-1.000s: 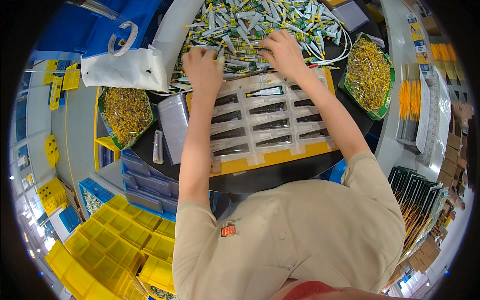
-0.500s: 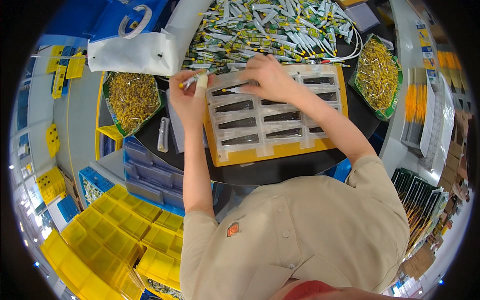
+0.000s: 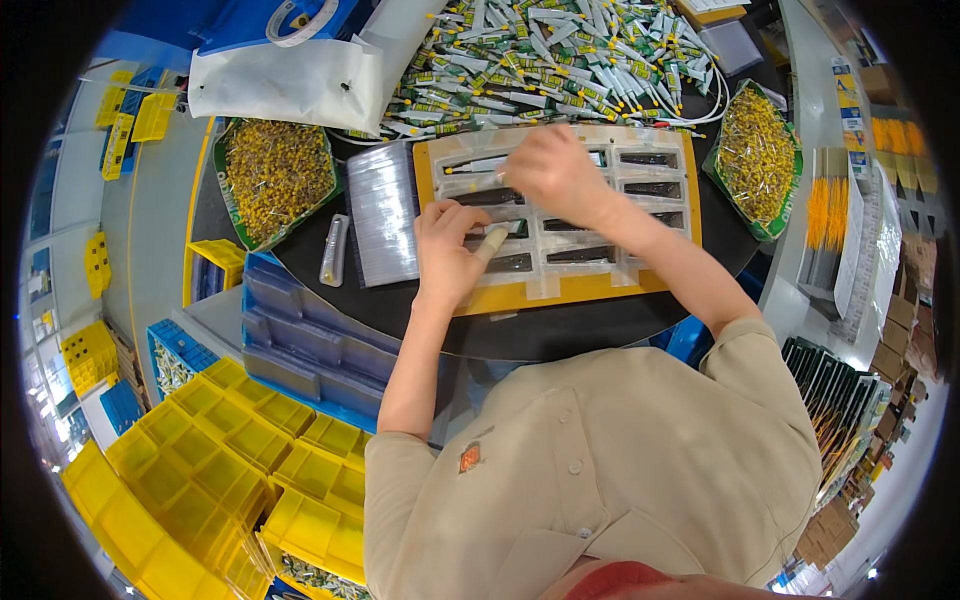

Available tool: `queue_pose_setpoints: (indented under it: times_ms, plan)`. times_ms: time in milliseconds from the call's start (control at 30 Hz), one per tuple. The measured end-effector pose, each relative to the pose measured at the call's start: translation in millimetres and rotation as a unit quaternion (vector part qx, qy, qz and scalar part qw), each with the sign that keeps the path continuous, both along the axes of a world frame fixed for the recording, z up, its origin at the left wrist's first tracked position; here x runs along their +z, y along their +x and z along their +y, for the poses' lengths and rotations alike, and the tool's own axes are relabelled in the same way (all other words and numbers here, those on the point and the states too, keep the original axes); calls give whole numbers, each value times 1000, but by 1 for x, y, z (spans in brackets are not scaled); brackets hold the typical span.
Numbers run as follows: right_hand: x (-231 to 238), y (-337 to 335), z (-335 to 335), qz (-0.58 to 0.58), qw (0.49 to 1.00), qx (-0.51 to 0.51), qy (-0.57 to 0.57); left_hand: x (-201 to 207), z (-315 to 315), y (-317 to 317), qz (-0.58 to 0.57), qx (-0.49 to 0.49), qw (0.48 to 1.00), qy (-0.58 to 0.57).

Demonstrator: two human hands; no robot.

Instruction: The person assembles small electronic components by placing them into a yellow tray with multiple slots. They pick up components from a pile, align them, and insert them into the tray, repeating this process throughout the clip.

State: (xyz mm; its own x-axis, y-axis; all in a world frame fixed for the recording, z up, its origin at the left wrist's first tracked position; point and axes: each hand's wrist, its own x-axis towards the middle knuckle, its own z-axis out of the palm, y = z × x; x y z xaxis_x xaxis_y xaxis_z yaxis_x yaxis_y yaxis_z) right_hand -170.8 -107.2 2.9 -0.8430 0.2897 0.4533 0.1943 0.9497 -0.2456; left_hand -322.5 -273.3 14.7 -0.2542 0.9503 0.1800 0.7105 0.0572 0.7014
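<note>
A tray (image 3: 545, 289) of clear plastic pockets on a yellow board lies before me, with dark slots in rows. My left hand (image 3: 450, 250) is at its left column, fingers curled about a small tube (image 3: 512, 228) at a third-row slot. A pale cover wraps one of its fingers. My right hand (image 3: 562, 178) hovers over the upper middle of the tray, fingers drawn together and partly blurred; what they hold, if anything, is hidden. In the top left slot lies a white tube with a yellow tip (image 3: 476, 165).
Behind the tray spreads a big heap of small tubes (image 3: 540, 65). Bags of yellow caps stand left (image 3: 275, 180) and right (image 3: 757, 160). A stack of clear plastic covers (image 3: 383, 215) and a single clear case (image 3: 334, 250) lie left. Yellow bins (image 3: 190, 450) are below left.
My left hand has come down from beyond the tray's upper left corner to a third-row slot. My right hand has moved slightly right, uncovering a tube in the top left slot.
</note>
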Motion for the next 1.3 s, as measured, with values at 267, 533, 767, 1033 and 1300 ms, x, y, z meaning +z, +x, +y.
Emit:
queue_pose_setpoints:
  times_ms: [267, 533, 767, 1033, 1300]
  plan:
    - [-13, -19, 30, -18, 999, -35, -6, -8, 22, -14, 60, -31, 996, 59]
    - [-21, -13, 106, -48, 963, -201, -175, -36, 159, -96, 282, -17, 959, -34]
    - [22, 94, 39, 0, 895, -171, -413, -21, 113, -60, 134, 3, 988, 78]
    - [-6, 74, 61, -11, 981, -67, -180, 5, -21, 6, -50, -80, 995, 41]
    - [9, 41, 90, 40, 967, -180, -175, -5, -33, 12, 65, -112, 991, 29]
